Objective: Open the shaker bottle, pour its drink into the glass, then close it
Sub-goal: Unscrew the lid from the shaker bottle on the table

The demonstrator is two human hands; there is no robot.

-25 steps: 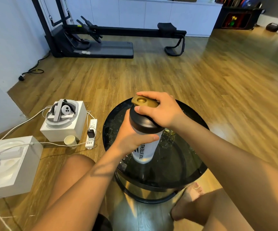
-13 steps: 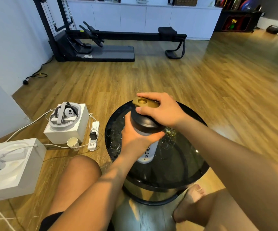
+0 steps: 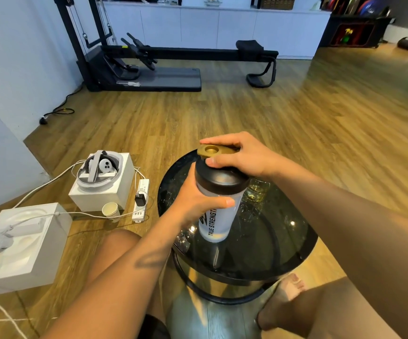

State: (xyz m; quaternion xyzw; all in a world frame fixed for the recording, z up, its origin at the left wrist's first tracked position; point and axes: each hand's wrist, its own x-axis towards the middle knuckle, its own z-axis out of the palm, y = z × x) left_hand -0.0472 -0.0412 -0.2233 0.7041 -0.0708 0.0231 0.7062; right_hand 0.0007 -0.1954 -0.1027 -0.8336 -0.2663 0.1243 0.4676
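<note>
A translucent shaker bottle [image 3: 218, 216] with black lettering stands upright on a round black glass table [image 3: 266, 253]. Its black screw lid [image 3: 222, 181] carries a gold flip cap [image 3: 210, 150]. My left hand [image 3: 195, 200] grips the bottle's body just under the lid. My right hand [image 3: 242, 155] lies over the top, fingers curled round the gold cap and lid rim. A clear glass [image 3: 257, 190] stands on the table just behind and right of the bottle, partly hidden by my right forearm.
On the wooden floor to the left are two white boxes [image 3: 105, 192] [image 3: 24, 245] holding headset gear, cables, a power strip [image 3: 141, 200] and a paper cup [image 3: 111, 211]. A black exercise machine [image 3: 149, 67] stands at the back. My knees and a foot flank the table.
My hands and the bottle keep almost the same pose. The head view has tilted down slightly, so everything sits a little lower in frame.
</note>
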